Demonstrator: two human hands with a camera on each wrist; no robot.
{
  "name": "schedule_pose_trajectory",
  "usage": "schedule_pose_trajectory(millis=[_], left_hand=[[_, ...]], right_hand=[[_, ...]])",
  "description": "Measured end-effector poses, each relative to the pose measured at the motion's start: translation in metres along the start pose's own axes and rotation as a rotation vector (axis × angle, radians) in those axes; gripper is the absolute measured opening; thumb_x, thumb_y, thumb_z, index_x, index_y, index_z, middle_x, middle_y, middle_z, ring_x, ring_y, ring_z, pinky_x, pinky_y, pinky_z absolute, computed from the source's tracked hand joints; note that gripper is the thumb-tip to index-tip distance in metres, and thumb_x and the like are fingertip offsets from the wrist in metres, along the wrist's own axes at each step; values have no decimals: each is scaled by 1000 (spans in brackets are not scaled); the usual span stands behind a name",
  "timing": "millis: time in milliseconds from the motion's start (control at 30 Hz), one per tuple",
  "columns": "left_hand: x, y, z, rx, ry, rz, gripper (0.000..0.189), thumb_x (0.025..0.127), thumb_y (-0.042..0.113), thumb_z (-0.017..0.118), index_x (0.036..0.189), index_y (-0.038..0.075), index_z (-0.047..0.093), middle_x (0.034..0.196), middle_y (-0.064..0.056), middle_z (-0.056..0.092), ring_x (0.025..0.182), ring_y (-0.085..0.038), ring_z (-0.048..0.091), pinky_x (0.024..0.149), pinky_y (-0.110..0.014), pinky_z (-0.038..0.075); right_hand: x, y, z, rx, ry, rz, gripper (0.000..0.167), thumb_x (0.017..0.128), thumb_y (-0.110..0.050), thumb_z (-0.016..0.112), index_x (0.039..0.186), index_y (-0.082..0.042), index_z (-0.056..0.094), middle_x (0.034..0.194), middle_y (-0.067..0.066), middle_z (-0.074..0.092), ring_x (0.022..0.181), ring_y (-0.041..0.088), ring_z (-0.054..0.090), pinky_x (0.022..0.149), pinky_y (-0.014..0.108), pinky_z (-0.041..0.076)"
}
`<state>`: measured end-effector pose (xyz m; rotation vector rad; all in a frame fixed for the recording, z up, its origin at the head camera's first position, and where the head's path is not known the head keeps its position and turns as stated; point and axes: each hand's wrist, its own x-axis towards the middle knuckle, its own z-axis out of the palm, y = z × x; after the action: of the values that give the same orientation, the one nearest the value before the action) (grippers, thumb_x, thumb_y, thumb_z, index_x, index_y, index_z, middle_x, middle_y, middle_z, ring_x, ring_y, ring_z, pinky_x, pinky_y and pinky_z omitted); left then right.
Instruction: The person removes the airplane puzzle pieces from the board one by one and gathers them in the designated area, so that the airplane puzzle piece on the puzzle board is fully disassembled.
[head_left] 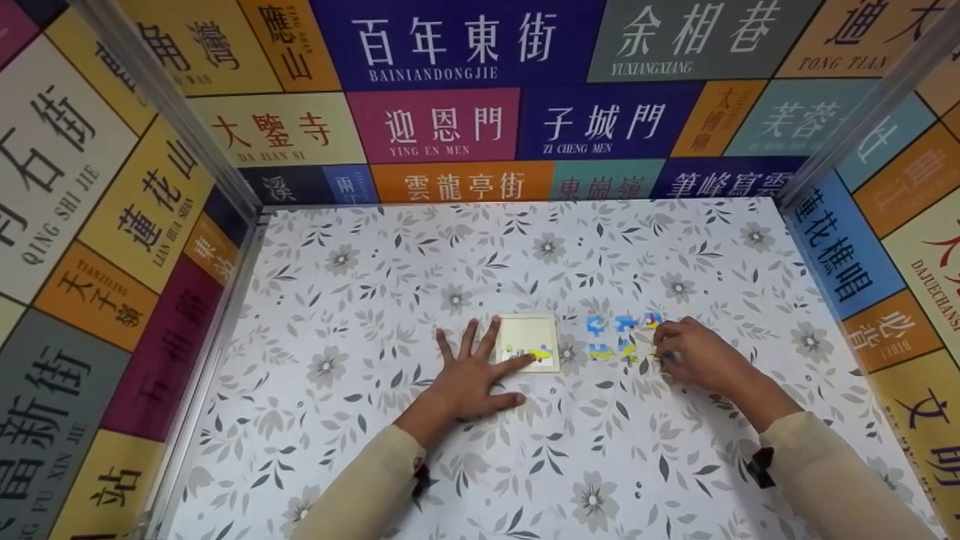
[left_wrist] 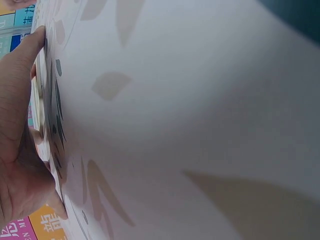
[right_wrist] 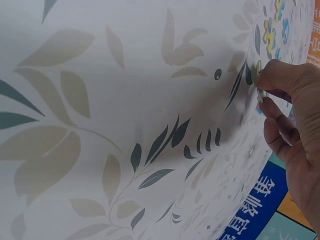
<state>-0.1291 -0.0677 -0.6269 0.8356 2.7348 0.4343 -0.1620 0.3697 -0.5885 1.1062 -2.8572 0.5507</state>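
A small square puzzle tray (head_left: pixel 556 330) lies on the table, with several joined yellow, white and blue pieces (head_left: pixel 540 351) along its near side. My left hand (head_left: pixel 469 382) is spread over the tray's left edge, its index finger resting on the placed pieces. In the left wrist view the same hand (left_wrist: pixel 17 105) lies beside the tray's thin edge. To the right of the tray are several loose puzzle pieces (head_left: pixel 595 325) in short rows. At their right end my right hand (head_left: pixel 701 356) pinches a puzzle piece (right_wrist: pixel 260 92) between thumb and fingertips, close over the tabletop; fingers partly hide it.
The table (head_left: pixel 420 262) wears a white cover printed with grey leaves and flowers. Upright panels with colourful street-name signs (head_left: pixel 435 124) close off the back, left and right. Dark bands (head_left: pixel 761 466) sit at both sleeve cuffs.
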Motion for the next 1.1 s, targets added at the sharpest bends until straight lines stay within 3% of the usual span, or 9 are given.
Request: schedule_pose_trajectory(millis=[167, 400, 800, 1100], left_hand=[[0, 1, 0, -4, -1, 0, 72, 104, 80, 49, 170, 56, 33, 187, -20, -3, 169, -60, -4, 113, -98, -5], [-1, 2, -1, -12, -11, 2, 72, 105, 78, 50, 171, 56, 32, 187, -18, -5, 170, -57, -5, 114, -98, -6], [-1, 3, -4, -13, 4, 10, 73, 105, 76, 53, 171, 54, 33, 187, -21, -1, 169, -61, -1, 112, -99, -2], [-1, 0, -3, -15, -4, 3, 72, 105, 78, 50, 171, 55, 32, 187, -19, -4, 169, -59, -4, 113, -98, -5]], right_hand=[[-2, -1, 1, -50, -10, 14, 16, 82, 7, 87, 85, -8, 85, 106, 7, 76, 93, 28, 64, 81, 48, 57], [-3, -1, 4, -88, 23, -20, 18, 85, 9, 84, 83, -9, 83, 105, 8, 76, 92, 29, 63, 79, 46, 57], [-8, 0, 6, -77, -11, 12, 13, 89, 9, 82, 92, -3, 84, 112, 12, 77, 101, 32, 68, 87, 51, 58], [0, -5, 2, -117, -16, 27, 19, 92, 9, 77, 88, -8, 85, 108, 10, 75, 94, 29, 60, 79, 49, 55]])
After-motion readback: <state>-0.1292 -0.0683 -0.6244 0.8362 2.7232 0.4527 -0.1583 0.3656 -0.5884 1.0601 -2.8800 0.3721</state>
